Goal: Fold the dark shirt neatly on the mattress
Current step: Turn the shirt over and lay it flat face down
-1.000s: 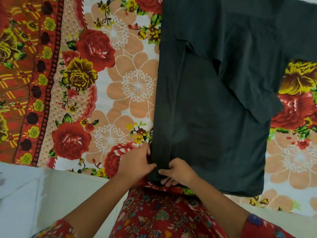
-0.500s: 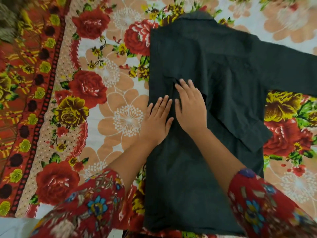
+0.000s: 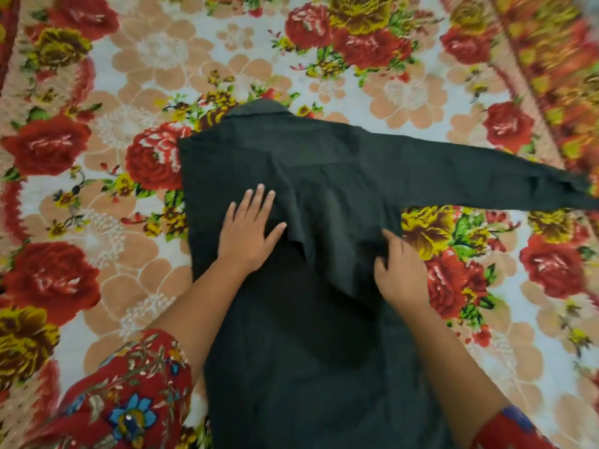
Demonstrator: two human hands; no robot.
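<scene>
Floral mattress (image 3: 136, 72) beneath dark shirt (image 3: 324, 358), one sleeve (image 3: 479, 176) outstretched

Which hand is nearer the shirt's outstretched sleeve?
Right. The right hand sits at the right edge of the dark shirt, just below where the outstretched sleeve starts; the left hand lies flat on the shirt's left half, farther away.

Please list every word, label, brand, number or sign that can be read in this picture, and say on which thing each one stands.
There is no readable text.
dark shirt: plain cloth, with no label or print visible.
floral bedsheet: only flower patterns.
patterned sleeve: only flower patterns, no letters.
</scene>
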